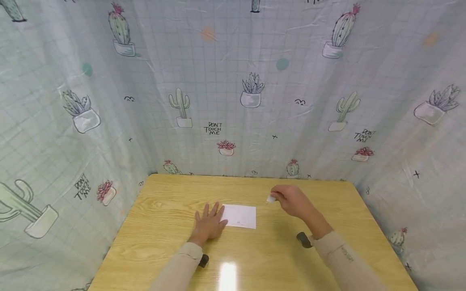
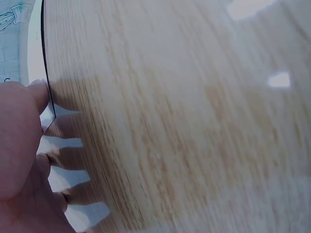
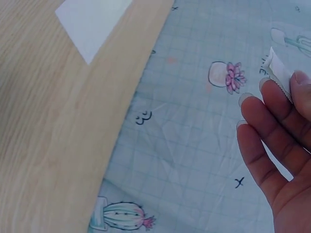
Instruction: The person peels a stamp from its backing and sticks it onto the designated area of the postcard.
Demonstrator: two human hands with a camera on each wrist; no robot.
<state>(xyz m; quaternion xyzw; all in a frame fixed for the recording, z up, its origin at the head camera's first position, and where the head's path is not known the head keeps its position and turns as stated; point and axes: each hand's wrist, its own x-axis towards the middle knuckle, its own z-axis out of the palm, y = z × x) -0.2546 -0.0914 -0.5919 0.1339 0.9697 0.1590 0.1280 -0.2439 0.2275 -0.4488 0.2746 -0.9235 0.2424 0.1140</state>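
A white rectangular sheet of paper [image 1: 240,215] lies flat on the table, with tiny print near its front edge. My left hand [image 1: 207,226] rests beside it, fingers spread, thumb and fingertips at the paper's left edge. To the right, above the table, my right hand [image 1: 291,201] pinches a small white piece [image 1: 271,199] between thumb and index finger. The right wrist view shows this white piece [image 3: 279,73] with a zigzag edge; its other fingers are loosely bent. The left wrist view catches the paper's edge [image 2: 36,53] by the left thumb.
The wooden table [image 1: 160,226] has a glossy top with a bright light reflection near the front. A curtain [image 1: 233,60] printed with cacti hangs behind and on both sides. Dark wrist devices [image 1: 303,239] sit under both sleeves.
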